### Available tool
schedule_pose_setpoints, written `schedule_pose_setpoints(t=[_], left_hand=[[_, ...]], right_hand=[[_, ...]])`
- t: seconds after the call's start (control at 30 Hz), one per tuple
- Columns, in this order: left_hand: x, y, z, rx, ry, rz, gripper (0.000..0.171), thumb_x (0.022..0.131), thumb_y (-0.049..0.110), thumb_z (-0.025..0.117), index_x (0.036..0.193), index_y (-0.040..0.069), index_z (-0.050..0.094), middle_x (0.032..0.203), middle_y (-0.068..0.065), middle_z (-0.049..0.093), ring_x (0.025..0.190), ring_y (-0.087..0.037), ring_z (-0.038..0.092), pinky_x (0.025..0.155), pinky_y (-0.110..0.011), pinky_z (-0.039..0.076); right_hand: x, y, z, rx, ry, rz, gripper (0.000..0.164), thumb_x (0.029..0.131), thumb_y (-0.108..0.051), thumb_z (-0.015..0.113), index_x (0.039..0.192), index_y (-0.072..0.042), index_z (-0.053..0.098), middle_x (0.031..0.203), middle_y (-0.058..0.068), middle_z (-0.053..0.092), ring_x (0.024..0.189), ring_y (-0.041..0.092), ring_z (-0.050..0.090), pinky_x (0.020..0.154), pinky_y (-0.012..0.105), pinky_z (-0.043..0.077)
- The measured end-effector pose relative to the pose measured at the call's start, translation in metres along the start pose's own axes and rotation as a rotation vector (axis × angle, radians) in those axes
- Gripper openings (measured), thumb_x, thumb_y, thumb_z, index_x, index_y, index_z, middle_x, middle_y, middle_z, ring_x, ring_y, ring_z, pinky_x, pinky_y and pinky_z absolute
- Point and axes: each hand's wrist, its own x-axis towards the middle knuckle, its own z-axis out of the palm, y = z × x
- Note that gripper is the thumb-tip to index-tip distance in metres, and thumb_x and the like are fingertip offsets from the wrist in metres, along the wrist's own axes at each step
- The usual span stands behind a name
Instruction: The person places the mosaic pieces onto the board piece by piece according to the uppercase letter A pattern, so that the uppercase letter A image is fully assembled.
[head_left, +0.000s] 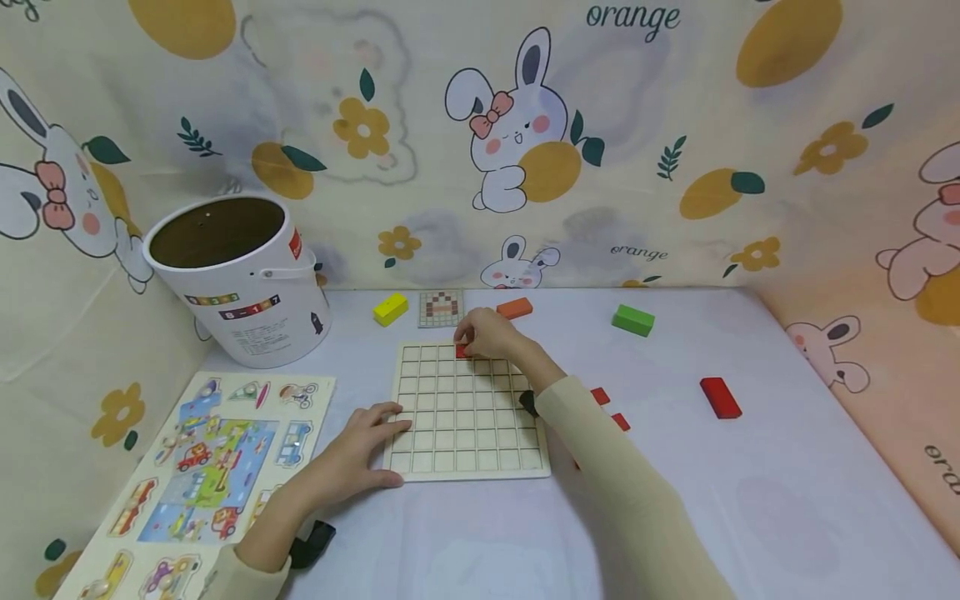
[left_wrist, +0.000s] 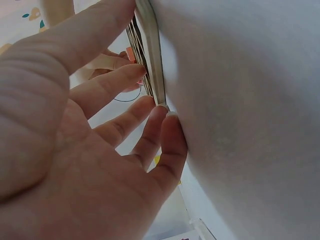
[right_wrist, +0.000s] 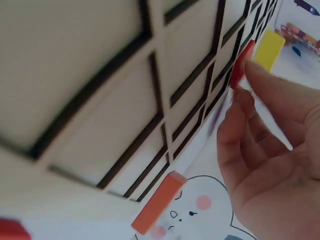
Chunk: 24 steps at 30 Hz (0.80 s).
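A wooden grid board (head_left: 468,417) lies on the white table. At its left edge rests my left hand (head_left: 360,446), fingers spread and thumb by the near corner; the left wrist view shows the fingertips (left_wrist: 171,120) against the board's rim (left_wrist: 152,55). Over the far edge, my right hand (head_left: 487,332) pinches a small red tile (head_left: 462,352) at a cell of the top row. In the right wrist view, thumb and forefinger meet at that red tile (right_wrist: 242,65). Beyond the board lies a small pattern card (head_left: 441,308).
Yellow (head_left: 391,309), orange (head_left: 514,308) and green (head_left: 633,320) blocks lie along the back. To the right are a red block (head_left: 720,397) and loose red tiles (head_left: 620,422), partly behind the right sleeve. A white bucket (head_left: 262,333) and a picture puzzle (head_left: 300,500) stand left.
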Motion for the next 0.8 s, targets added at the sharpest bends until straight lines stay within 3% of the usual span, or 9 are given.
schedule_pose_setpoints(t=[0.1, 0.23, 0.3, 0.4, 0.57, 0.7, 0.8], left_hand=[[0.000, -0.001, -0.001, 0.000, -0.002, -0.002, 0.074, 0.076, 0.026, 0.086, 0.140, 0.004, 0.056, 0.154, -0.014, 0.037, 0.137, -0.035, 0.033, 0.110, -0.054, 0.037], [0.000, 0.000, -0.001, -0.004, -0.002, 0.001, 0.074, 0.076, 0.027, 0.086, 0.140, 0.004, 0.056, 0.154, -0.015, 0.037, 0.136, -0.035, 0.034, 0.110, -0.054, 0.037], [0.000, 0.000, -0.002, -0.004, -0.001, 0.000, 0.074, 0.076, 0.027, 0.086, 0.140, 0.004, 0.056, 0.154, -0.014, 0.037, 0.136, -0.035, 0.034, 0.110, -0.054, 0.037], [0.001, 0.000, -0.002, 0.000, -0.001, -0.005, 0.074, 0.076, 0.027, 0.086, 0.140, 0.004, 0.056, 0.154, -0.014, 0.037, 0.136, -0.035, 0.034, 0.110, -0.054, 0.036], [0.000, 0.001, -0.003, -0.002, -0.001, -0.004, 0.074, 0.076, 0.027, 0.086, 0.140, 0.004, 0.056, 0.154, -0.015, 0.037, 0.136, -0.036, 0.034, 0.110, -0.054, 0.036], [0.000, 0.002, -0.002, 0.000, -0.010, -0.005, 0.074, 0.076, 0.027, 0.085, 0.140, 0.004, 0.056, 0.154, -0.016, 0.036, 0.136, -0.036, 0.034, 0.111, -0.054, 0.036], [0.001, 0.003, -0.002, 0.008, -0.016, -0.007, 0.075, 0.077, 0.028, 0.085, 0.141, 0.004, 0.055, 0.155, -0.015, 0.036, 0.136, -0.035, 0.034, 0.111, -0.054, 0.036]], right_hand=[[-0.005, 0.002, -0.005, -0.031, 0.045, 0.003, 0.033, 0.089, -0.003, 0.069, 0.122, -0.005, 0.069, 0.094, 0.005, 0.067, 0.083, 0.020, 0.060, 0.073, 0.033, 0.050], [-0.024, 0.019, -0.021, 0.051, 0.107, -0.057, 0.031, 0.092, -0.002, 0.067, 0.123, 0.000, 0.066, 0.097, 0.010, 0.067, 0.085, 0.023, 0.063, 0.075, 0.036, 0.053], [-0.039, 0.031, -0.032, 0.103, 0.093, -0.084, 0.029, 0.092, 0.000, 0.067, 0.121, 0.003, 0.067, 0.099, 0.012, 0.068, 0.089, 0.024, 0.063, 0.080, 0.039, 0.054], [-0.068, 0.052, -0.048, 0.150, 0.007, -0.090, 0.027, 0.091, 0.000, 0.067, 0.118, 0.004, 0.067, 0.102, 0.014, 0.068, 0.093, 0.026, 0.061, 0.086, 0.040, 0.054], [-0.124, 0.085, -0.060, 0.178, -0.096, 0.014, 0.030, 0.090, -0.003, 0.069, 0.119, 0.000, 0.067, 0.110, 0.011, 0.066, 0.100, 0.027, 0.056, 0.086, 0.033, 0.053], [-0.161, 0.106, -0.059, 0.190, -0.070, 0.081, 0.034, 0.087, -0.003, 0.072, 0.120, -0.001, 0.065, 0.110, 0.012, 0.062, 0.101, 0.029, 0.053, 0.081, 0.030, 0.052], [-0.178, 0.115, -0.056, 0.179, -0.053, 0.100, 0.032, 0.086, -0.005, 0.074, 0.117, -0.002, 0.065, 0.108, 0.011, 0.061, 0.099, 0.028, 0.053, 0.080, 0.028, 0.052]])
